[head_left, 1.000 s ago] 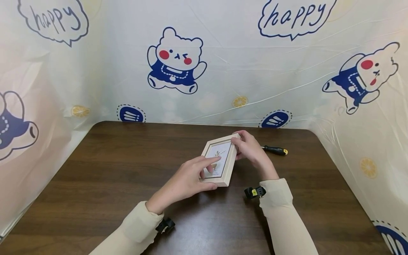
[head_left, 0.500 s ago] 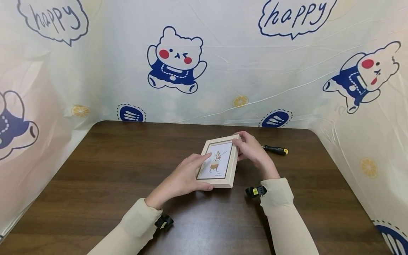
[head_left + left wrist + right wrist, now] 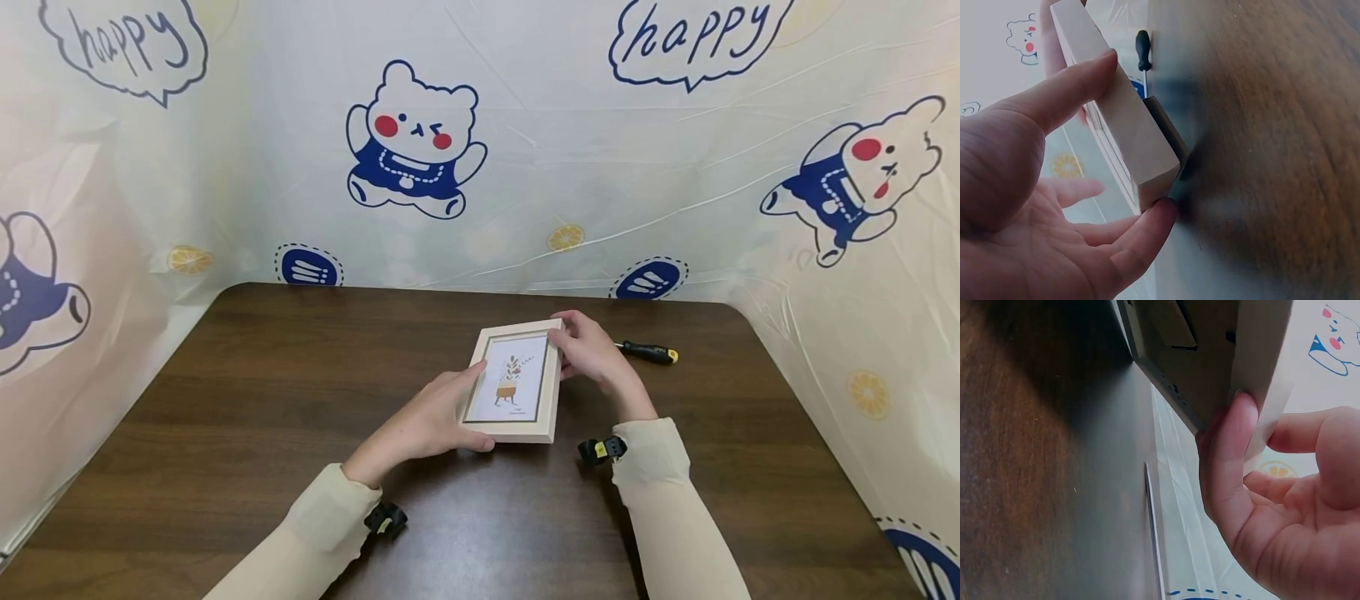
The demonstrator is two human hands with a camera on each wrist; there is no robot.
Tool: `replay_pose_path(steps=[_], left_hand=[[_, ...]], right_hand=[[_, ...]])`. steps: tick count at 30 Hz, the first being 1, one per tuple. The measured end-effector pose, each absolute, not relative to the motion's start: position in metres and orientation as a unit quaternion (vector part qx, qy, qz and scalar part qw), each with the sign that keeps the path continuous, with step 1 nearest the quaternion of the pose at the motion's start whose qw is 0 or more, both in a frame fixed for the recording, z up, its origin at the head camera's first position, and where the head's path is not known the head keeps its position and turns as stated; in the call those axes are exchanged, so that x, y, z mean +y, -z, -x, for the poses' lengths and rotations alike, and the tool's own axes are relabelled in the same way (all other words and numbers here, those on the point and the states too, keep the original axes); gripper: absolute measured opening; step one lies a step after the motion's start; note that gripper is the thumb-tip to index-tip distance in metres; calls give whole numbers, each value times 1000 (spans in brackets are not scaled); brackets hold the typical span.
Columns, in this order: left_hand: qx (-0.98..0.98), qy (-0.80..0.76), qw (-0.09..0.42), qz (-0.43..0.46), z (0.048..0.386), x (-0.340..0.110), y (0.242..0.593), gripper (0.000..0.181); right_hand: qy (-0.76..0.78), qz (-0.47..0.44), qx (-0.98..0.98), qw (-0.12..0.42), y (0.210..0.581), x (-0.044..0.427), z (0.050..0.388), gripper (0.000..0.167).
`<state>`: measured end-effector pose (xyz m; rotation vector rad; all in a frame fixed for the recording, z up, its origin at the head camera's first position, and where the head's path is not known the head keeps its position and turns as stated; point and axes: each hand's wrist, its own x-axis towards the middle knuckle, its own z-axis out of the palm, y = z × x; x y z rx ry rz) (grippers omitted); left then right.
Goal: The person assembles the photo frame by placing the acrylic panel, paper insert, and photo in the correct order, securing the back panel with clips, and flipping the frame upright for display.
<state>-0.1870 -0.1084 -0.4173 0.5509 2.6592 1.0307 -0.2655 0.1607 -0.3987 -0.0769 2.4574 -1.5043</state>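
Note:
A pale wooden picture frame [image 3: 549,390] holds a white print [image 3: 525,358] of leaves in a brown pot, facing up toward the head camera. My left hand [image 3: 431,417] grips its near left corner, the thumb along the near edge. My right hand [image 3: 596,358] holds the far right corner, thumb on the front border and fingers behind. From the left wrist, the frame's side [image 3: 1129,119] shows, with a dark piece [image 3: 1166,128] jutting from the back. The right wrist view shows the brown back panel [image 3: 1210,375] above the table.
A black screwdriver [image 3: 651,353] with a yellow handle end lies on the brown wooden table [image 3: 300,375], just beyond my right hand. A patterned cloth [image 3: 525,192] with bears hangs round the back and sides. Each wrist wears a small black camera [image 3: 602,451].
My left forefinger has drawn back from the print to the left border. The frame has turned slightly, its near end swinging right. My right hand keeps its hold.

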Motion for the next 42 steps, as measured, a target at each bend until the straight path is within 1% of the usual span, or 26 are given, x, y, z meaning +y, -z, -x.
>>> replay_pose_path(steps=[6, 19, 33, 42], left_hand=[[913, -347, 118, -177, 189, -110, 420, 115], [917, -346, 107, -168, 191, -114, 423, 104], [921, -343, 103, -151, 193, -115, 424, 104], [924, -336, 98, -153, 194, -116, 425, 103]], right_hand=[[499, 27, 858, 122, 402, 161, 267, 55], [468, 28, 875, 119, 408, 157, 267, 66], [451, 29, 882, 131, 414, 154, 267, 69], [424, 45, 894, 136, 416, 151, 266, 69]])
